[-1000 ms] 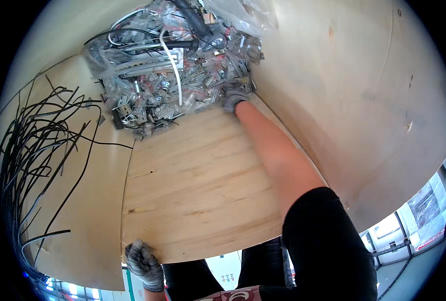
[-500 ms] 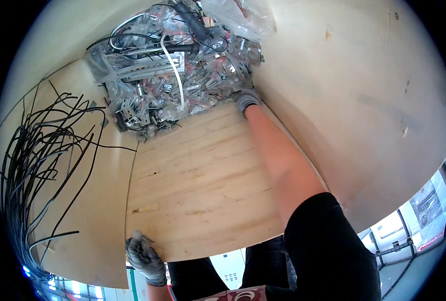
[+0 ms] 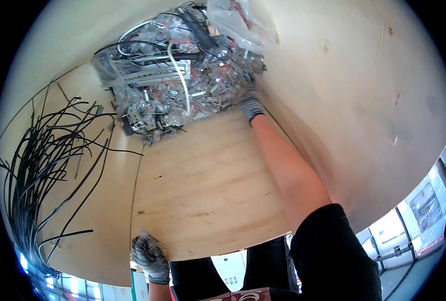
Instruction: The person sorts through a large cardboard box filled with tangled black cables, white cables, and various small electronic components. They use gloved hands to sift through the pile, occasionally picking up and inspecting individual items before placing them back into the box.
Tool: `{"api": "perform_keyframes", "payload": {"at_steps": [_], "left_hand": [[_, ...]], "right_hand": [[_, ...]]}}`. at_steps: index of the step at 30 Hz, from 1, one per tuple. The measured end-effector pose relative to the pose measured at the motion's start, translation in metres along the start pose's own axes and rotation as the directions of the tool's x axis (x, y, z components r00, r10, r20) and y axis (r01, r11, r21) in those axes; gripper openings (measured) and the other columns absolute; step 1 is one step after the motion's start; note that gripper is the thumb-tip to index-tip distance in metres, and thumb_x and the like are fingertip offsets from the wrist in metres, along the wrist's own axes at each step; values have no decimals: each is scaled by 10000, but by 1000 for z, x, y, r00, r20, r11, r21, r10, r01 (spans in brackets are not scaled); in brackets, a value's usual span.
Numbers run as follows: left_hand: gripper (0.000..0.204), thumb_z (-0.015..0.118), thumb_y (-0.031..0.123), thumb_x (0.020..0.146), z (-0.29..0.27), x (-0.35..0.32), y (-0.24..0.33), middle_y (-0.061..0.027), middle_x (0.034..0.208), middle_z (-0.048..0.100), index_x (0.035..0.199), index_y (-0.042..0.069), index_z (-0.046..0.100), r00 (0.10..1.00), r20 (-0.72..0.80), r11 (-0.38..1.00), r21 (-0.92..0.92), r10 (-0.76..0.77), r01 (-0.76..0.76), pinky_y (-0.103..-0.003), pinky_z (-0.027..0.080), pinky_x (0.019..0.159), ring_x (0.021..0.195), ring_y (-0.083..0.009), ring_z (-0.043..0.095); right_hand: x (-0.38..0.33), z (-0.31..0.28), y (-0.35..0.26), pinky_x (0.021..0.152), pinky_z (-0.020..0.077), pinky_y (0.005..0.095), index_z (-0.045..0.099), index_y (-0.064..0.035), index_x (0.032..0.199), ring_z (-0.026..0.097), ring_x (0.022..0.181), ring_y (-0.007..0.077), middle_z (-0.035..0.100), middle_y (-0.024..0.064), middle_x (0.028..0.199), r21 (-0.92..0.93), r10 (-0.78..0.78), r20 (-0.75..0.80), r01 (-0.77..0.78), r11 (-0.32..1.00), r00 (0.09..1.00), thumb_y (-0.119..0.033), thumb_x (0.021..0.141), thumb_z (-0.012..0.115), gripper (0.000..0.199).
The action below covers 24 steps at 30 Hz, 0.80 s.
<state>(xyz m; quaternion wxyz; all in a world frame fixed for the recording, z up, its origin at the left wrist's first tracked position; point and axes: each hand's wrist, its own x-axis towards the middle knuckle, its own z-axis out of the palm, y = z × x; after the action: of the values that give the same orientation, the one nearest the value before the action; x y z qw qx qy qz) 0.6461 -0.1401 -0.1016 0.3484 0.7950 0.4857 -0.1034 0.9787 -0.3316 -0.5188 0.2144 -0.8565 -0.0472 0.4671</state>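
Observation:
My right hand [image 3: 251,104], in a grey knitted glove, reaches far forward to the near right edge of a heap of small metal parts [image 3: 203,93] mixed with clear plastic bags. Its fingers are blurred among the parts, so what they hold does not show. My left hand [image 3: 151,257], gloved alike, rests at the near left corner of a plywood panel [image 3: 208,180]. The left fingers are curled closed, and whatever lies within them is hidden. A white tube [image 3: 179,75] and a thick dark grey tube [image 3: 195,29] lie on the heap.
Plywood walls rise on the left, at the back and on the right [image 3: 353,90]. A bundle of black cables [image 3: 30,200] fans out along the left side. A crumpled clear plastic bag [image 3: 243,22] sits at the back right of the heap.
The whole view has shifted slightly, moving the scene right and down. More of my right glove shows at the heap's edge. My left hand stays by the panel's near corner.

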Motion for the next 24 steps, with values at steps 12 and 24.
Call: {"api": "perform_keyframes", "payload": {"at_steps": [12, 24], "left_hand": [[234, 548, 215, 908, 3, 5, 6, -106, 806, 541, 1028, 16, 577, 998, -14, 998, -25, -56, 55, -334, 438, 616, 679, -215, 547], [168, 496, 31, 872, 4, 5, 13, -109, 792, 539, 1022, 7, 568, 999, -38, 999, 32, 21, -20, -328, 438, 602, 679, -215, 540]], "right_hand": [[35, -33, -147, 919, 430, 315, 470, 0, 1271, 541, 1071, 197, 564, 99, 1225, 767, -30, -341, 297, 569, 939, -112, 826, 653, 494], [-53, 4, -186, 832, 465, 451, 470, -59, 1257, 582, 958, 393, 619, 209, 997, -102, -234, -177, 218, 971, 956, -180, 841, 555, 441]]}}
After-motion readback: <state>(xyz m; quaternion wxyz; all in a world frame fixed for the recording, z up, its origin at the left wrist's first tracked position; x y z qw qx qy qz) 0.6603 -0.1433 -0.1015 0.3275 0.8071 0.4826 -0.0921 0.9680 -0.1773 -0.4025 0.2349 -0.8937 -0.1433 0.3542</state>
